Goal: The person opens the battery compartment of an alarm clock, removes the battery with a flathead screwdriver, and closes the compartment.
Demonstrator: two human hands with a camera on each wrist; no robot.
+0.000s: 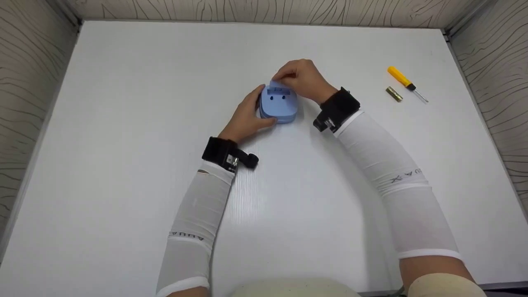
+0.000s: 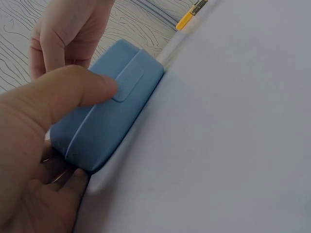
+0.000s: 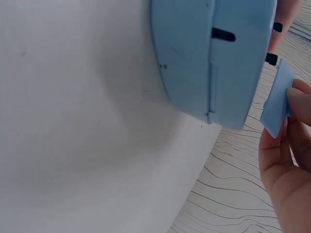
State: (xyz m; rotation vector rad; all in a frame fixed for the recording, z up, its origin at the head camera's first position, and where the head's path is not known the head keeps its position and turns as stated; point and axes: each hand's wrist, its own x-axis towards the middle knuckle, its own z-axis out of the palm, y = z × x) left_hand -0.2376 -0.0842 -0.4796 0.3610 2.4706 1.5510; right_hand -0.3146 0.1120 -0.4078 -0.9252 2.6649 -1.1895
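A light-blue rounded plastic case [image 1: 279,109] lies on the white table, with a rectangular recess and two black pegs on its upper face. My left hand [image 1: 244,118] grips it from the left, the thumb along its near side and the fingers round the far left side. In the left wrist view that thumb presses near a raised tab on the case [image 2: 109,124]. Between thumb and fingers, my right hand [image 1: 304,79] pinches a small blue cover [image 3: 278,99], tilted and apart from the case in the right wrist view. The inside of the recess is too small to make out.
On the right of the table [image 1: 123,144] lies a screwdriver [image 1: 400,78] with a yellow handle. Next to it is a gold-coloured battery-like cylinder [image 1: 394,94]. Wood-patterned panels [image 1: 247,10] border the table at the back and both sides.
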